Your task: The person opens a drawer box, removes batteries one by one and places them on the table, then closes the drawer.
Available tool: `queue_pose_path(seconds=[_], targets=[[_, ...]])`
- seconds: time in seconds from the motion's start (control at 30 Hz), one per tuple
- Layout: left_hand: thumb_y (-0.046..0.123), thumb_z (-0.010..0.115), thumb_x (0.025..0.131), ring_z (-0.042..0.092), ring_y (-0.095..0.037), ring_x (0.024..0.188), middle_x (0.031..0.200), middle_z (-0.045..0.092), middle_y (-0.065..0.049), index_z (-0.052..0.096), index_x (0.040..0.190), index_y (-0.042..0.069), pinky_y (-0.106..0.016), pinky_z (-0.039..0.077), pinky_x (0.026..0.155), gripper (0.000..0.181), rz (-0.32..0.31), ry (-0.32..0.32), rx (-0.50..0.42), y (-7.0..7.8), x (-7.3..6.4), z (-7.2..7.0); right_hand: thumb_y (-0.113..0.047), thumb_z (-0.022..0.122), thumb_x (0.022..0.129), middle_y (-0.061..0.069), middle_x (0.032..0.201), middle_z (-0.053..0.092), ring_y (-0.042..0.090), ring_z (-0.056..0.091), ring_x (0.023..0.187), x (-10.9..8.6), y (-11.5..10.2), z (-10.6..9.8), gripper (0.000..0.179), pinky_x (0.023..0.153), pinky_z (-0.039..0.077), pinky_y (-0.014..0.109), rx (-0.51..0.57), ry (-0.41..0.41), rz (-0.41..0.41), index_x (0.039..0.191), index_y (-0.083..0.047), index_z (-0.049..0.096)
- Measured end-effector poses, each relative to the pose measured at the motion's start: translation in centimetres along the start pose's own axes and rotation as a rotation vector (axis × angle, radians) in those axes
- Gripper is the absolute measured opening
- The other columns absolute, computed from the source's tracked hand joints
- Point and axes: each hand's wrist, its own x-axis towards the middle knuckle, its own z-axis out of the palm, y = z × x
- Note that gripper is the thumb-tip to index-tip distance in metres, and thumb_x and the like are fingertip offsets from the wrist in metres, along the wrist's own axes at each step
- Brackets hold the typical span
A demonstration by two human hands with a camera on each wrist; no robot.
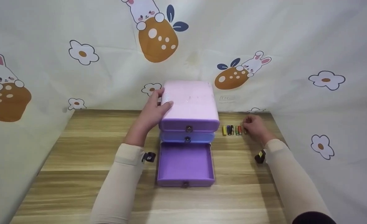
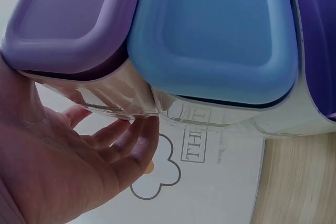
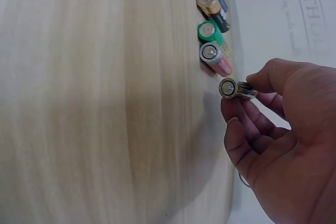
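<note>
A stacked drawer unit (image 1: pixel 189 101) with a pale pink top stands in the middle of the wooden table. My left hand (image 1: pixel 152 110) rests against its upper left edge, thumb on top and fingers along the side. In the left wrist view, fingertips (image 2: pixel 149 124) touch the unit's side wall; the thumb is hidden. The lowest drawer (image 1: pixel 185 160), purple, is pulled out with bare floor showing. Right of the unit, my right hand (image 1: pixel 256 127) pinches a dark and gold battery (image 3: pixel 237 88) between thumb and fingers, beside the red battery (image 3: pixel 216 59) at the row's end.
Several more batteries stand in the row, including a yellow battery (image 1: pixel 224 130), a blue battery (image 1: pixel 228 130) and a green battery (image 3: pixel 208 30). A purple drawer (image 1: pixel 171 125) and a blue drawer (image 1: pixel 171 137) are closed above. Printed cloth (image 1: pixel 109 77) hangs behind the table.
</note>
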Motion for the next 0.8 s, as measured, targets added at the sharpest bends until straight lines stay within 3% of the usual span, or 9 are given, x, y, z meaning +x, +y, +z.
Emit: queue_pose_path(seconds=[0.2,0.4,0.63,0.8], targets=[[0.039,0.066,0.107,0.05,-0.036,0.149,0.175,0.034,-0.013,0.03,0.174,0.017,-0.051,0.047,0.12,0.079,0.012,-0.01,-0.026,-0.3,0.0,-0.1,-0.002,0.06,0.104,0.014,0.093,0.069,0.024,0.066,0.081,0.6,0.5,0.3,0.005,0.065,0.056,0.032,-0.11,0.007,0.005,0.106,-0.002,0.065],[0.042,0.065,0.107,0.05,-0.035,0.15,0.176,0.034,-0.013,0.032,0.172,0.018,-0.052,0.044,0.123,0.077,0.011,-0.007,-0.004,-0.1,0.1,0.0,-0.006,0.061,0.105,0.012,0.097,0.068,0.022,0.065,0.083,1.1,0.8,0.5,0.01,0.067,0.055,0.032,-0.158,0.02,0.036,0.112,0.0,0.066],[0.043,0.066,0.107,0.051,-0.034,0.149,0.176,0.035,-0.012,0.032,0.173,0.018,-0.051,0.044,0.122,0.078,0.006,-0.002,-0.009,-0.1,0.0,0.0,-0.006,0.062,0.103,0.013,0.094,0.071,0.021,0.065,0.08,0.9,1.0,0.6,0.014,0.065,0.054,0.03,-0.237,0.042,-0.028,0.111,0.004,0.067],[0.042,0.066,0.107,0.052,-0.034,0.147,0.176,0.035,-0.013,0.032,0.173,0.017,-0.05,0.045,0.121,0.078,0.012,0.003,-0.007,-0.2,0.1,0.0,-0.01,0.06,0.105,0.013,0.099,0.069,0.021,0.063,0.083,1.0,1.3,0.6,0.014,0.066,0.054,0.03,-0.234,0.069,-0.018,0.111,0.0,0.068]])
